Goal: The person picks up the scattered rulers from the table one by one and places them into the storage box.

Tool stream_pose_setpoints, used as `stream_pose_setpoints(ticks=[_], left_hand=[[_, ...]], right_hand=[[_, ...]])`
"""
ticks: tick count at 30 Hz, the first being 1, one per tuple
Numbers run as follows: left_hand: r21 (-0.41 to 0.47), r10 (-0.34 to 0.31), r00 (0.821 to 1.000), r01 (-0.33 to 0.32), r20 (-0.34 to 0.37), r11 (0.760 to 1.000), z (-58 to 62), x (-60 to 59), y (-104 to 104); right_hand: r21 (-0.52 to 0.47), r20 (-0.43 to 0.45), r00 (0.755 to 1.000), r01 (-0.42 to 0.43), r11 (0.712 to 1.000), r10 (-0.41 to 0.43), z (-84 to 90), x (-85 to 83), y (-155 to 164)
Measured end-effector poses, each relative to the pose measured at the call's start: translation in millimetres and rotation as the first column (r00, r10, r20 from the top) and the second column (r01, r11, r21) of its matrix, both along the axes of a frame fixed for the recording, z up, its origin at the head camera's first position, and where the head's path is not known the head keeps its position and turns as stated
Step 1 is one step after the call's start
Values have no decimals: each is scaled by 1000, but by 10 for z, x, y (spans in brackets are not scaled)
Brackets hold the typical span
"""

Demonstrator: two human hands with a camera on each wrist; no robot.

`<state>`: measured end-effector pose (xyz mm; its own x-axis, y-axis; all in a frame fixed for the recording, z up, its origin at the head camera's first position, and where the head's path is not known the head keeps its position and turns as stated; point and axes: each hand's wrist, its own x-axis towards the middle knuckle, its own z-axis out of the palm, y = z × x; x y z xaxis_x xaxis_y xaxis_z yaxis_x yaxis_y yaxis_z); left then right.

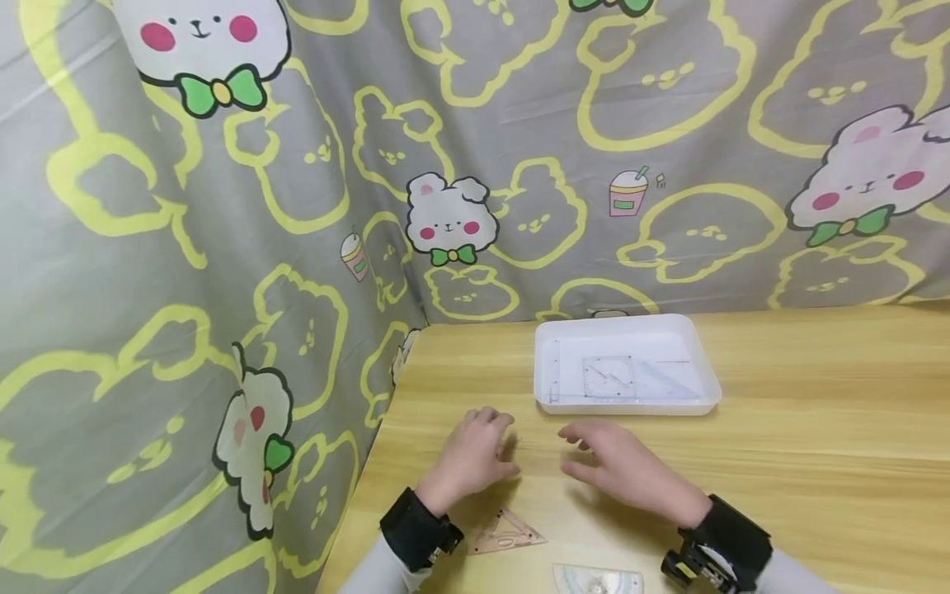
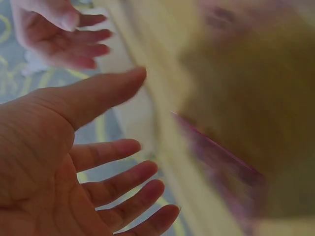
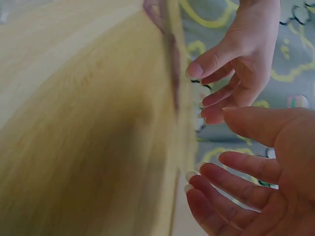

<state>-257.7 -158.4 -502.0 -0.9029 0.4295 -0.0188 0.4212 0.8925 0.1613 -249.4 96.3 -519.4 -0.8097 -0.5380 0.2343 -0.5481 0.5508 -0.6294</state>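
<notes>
My left hand (image 1: 472, 452) is held over the table with its fingers relaxed and nothing in them. To its right, my right hand (image 1: 623, 464) faces it, also holding nothing, thumb and fingers apart. Between the hands there is a gap, seen in both wrist views. A pinkish clear set square (image 1: 486, 544) lies on the table just below the left hand; its blurred pink edge (image 2: 224, 153) shows in the left wrist view. Closer to the front lies a clear protractor (image 1: 575, 579), cut off by the frame's lower border.
Beyond the hands stands a white tray (image 1: 631, 409). Inside it lie a clear ruler (image 1: 553, 371), a clear square template (image 1: 609, 377) and a bluish set square (image 1: 668, 381). A patterned grey curtain (image 1: 519, 132) hangs along the back and left of the wooden table (image 1: 831, 429).
</notes>
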Motion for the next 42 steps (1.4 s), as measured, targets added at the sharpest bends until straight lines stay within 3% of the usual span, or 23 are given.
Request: stream_pose_setpoints(ticks=[6, 11, 19, 26, 29, 32, 35, 38, 42], left_hand=[[77, 59, 995, -66, 84, 995, -226, -95, -383], [206, 92, 985, -121, 145, 971, -318, -154, -589], [311, 136, 961, -210, 242, 927, -393, -230, -610], [401, 109, 932, -251, 345, 881, -415, -277, -647], [439, 62, 931, -228, 360, 869, -378, -280, -650], [503, 13, 928, -214, 372, 837, -318, -286, -649], [576, -31, 922, -214, 385, 789, -241, -310, -625], [618, -67, 918, -208, 391, 758, -150, -353, -560], [640, -114, 903, -199, 413, 742, 20, -437, -446]], right_hand=[[37, 8, 1000, -26, 999, 26, -104, -177, -284], [50, 57, 998, -37, 998, 34, -140, -292, -547], [42, 111, 993, -54, 998, 49, -209, -420, -823], [58, 191, 979, 59, 997, -69, -264, -528, -1009], [56, 223, 972, 62, 996, -74, -253, -580, -1010], [-15, 303, 953, 18, 1000, -13, -224, -642, -943], [-132, 410, 908, -27, 991, 79, -178, -712, -835], [-230, 466, 872, -43, 972, 148, -121, -773, -706], [-303, 472, 866, -15, 953, 164, -14, -826, -545]])
